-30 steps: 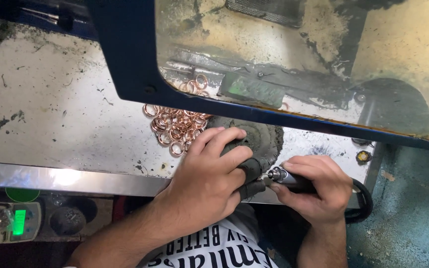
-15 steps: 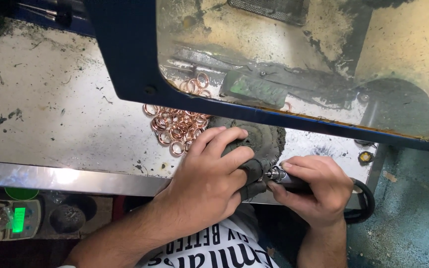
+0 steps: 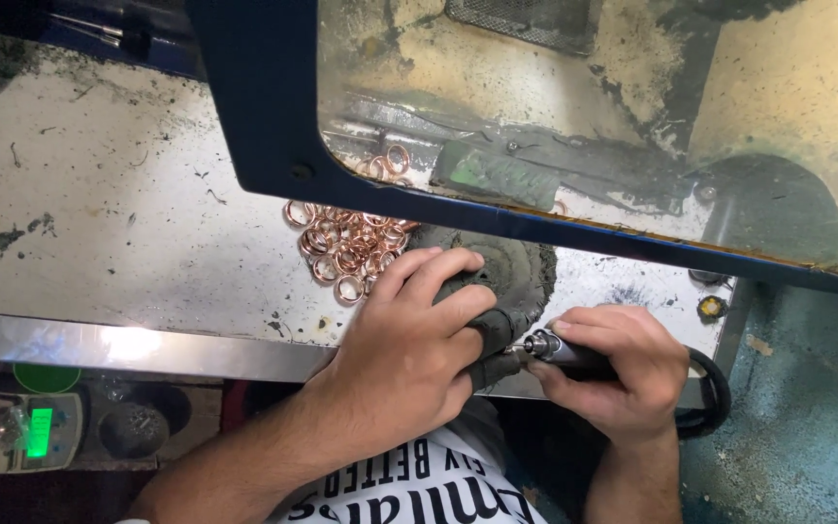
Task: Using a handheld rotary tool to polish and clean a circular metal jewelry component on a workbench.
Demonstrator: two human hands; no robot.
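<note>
Okay, my left hand [image 3: 409, 354] is curled shut over a dark grimy pad [image 3: 497, 281] at the near edge of the white worktop [image 3: 128, 233], fingers [image 3: 458, 306] wrapped round a dark lump of it; whatever small piece sits under them is hidden, can't tell what. My right hand [image 3: 613, 374] is clamped tight on a slim rotary handpiece [image 3: 560, 351], silver nose pointing left, tip touching the spot just under my left fingers. A black hose [image 3: 710, 393] loops off the back of the handpiece past my right wrist.

Just beyond my left hand there's a loose heap of copper-coloured rings [image 3: 346, 247] on the worktop, near my fingertips but not touching. More rings show behind the stained clear shield [image 3: 584, 126] with the dark blue frame [image 3: 264, 116] that hangs over the far side of the bench. Worktop is scuffed and smeared with black dust. A metal strip [image 3: 128, 344] edges the front of it.

Below the bench on the left, a small scale [image 3: 26, 432] with a green lit display, more rings beside it in a bag, blurry. My white printed shirt [image 3: 419, 485] shows at the bottom.
</note>
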